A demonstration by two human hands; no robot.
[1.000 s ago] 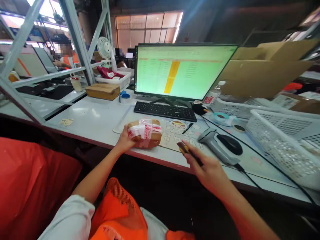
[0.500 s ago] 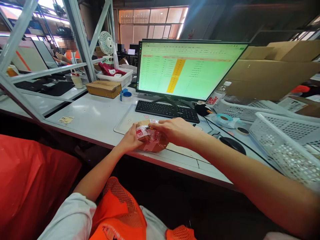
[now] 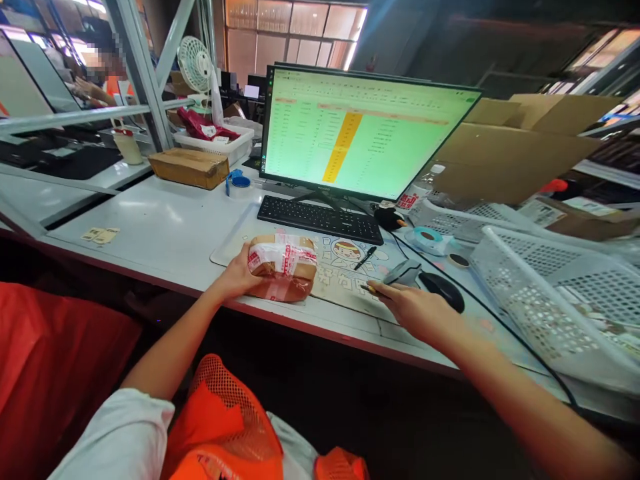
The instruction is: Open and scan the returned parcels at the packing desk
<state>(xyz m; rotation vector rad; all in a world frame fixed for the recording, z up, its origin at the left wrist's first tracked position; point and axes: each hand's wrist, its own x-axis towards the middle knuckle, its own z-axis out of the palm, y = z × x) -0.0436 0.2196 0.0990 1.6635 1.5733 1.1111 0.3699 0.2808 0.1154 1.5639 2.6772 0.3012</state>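
A small cardboard box (image 3: 283,265), wrapped in clear and red-printed tape, rests at the table's front edge on a cartoon desk mat (image 3: 345,293). My left hand (image 3: 239,275) grips its left side, the fingers partly hidden behind it. To the right of the box, my right hand (image 3: 410,303) is low over the mat, pinching a small dark-and-yellow tool (image 3: 369,288) that looks like a cutter. Just beyond that hand lie a black pen (image 3: 365,258) and a grey device (image 3: 403,272). A black mouse (image 3: 441,291) sits to the hand's right.
Behind the mat stand a keyboard (image 3: 320,219) and a lit monitor (image 3: 360,133). White baskets (image 3: 555,300) and tape rolls (image 3: 427,239) are at right. A brown carton (image 3: 189,168) and blue tape (image 3: 240,183) are at left. A co-worker (image 3: 107,80) is beyond the metal frame.
My right hand has come off the box top and moved right, carrying the small tool. The box's taped top now shows. The view has shifted slightly right.
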